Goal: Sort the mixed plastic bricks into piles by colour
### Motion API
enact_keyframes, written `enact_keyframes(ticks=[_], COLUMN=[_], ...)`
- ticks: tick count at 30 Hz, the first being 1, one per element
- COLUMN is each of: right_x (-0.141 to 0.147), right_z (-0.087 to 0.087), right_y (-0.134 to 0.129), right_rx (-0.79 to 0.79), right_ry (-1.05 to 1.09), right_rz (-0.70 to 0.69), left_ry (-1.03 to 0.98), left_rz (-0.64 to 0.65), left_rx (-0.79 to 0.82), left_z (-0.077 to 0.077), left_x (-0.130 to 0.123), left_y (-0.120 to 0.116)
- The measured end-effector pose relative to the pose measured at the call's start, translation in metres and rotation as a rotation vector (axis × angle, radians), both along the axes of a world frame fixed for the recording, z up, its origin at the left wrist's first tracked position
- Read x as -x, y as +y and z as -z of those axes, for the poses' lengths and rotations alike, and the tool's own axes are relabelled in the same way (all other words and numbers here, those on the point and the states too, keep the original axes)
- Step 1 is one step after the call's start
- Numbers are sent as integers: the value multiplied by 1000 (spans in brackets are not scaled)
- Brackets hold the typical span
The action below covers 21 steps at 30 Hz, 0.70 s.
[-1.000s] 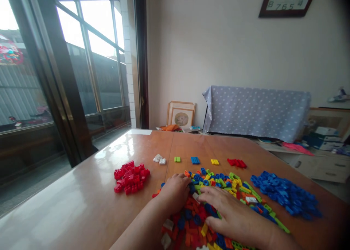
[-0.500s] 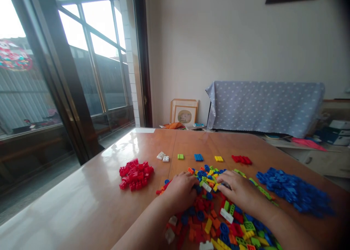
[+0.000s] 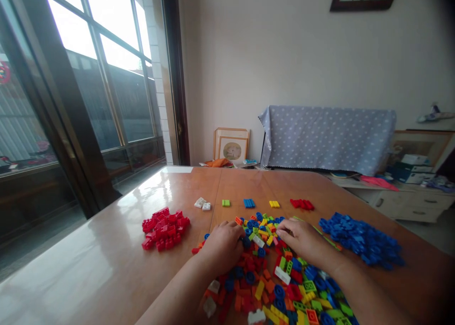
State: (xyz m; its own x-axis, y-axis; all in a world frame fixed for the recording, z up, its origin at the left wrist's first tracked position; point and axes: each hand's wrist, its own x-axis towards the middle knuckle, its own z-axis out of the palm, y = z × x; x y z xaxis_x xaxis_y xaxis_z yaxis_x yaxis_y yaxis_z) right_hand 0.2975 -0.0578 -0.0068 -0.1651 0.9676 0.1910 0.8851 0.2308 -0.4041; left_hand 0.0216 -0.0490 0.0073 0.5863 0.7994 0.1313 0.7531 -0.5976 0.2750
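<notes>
My left hand rests at the left side of a mixed pile of toy building bricks. Its fingers curl down into the bricks, and whatever they hold is hidden. Across the pile, my right hand reaches in from the right with thumb and fingers drawn close together; I cannot make out what is between them. Small bricks in several colours lie between the two hands, among them a white brick. Another white brick lies nearer to me, below my right hand.
A heap of red bricks lies left, a heap of blue bricks right. Behind the pile sit small groups: white bricks, green bricks, blue bricks, yellow bricks and red bricks. The wooden table is shiny.
The view has turned slightly to the right, so everything sits further left. My right hand's thumb and fingers have come closer together. My left hand stays at the pile's left side.
</notes>
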Motion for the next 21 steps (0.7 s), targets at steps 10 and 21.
enact_keyframes(ticks=[10,21], right_x=[17,-21], right_z=[-4,-11], right_y=[-6,0], right_rx=[175,180], right_ry=[314,445], right_rz=[-141,129], left_ry=[-122,-130], left_rz=[102,143], left_rx=[18,54], left_z=[0,6], left_x=[-12,-9], left_y=[-14,-8])
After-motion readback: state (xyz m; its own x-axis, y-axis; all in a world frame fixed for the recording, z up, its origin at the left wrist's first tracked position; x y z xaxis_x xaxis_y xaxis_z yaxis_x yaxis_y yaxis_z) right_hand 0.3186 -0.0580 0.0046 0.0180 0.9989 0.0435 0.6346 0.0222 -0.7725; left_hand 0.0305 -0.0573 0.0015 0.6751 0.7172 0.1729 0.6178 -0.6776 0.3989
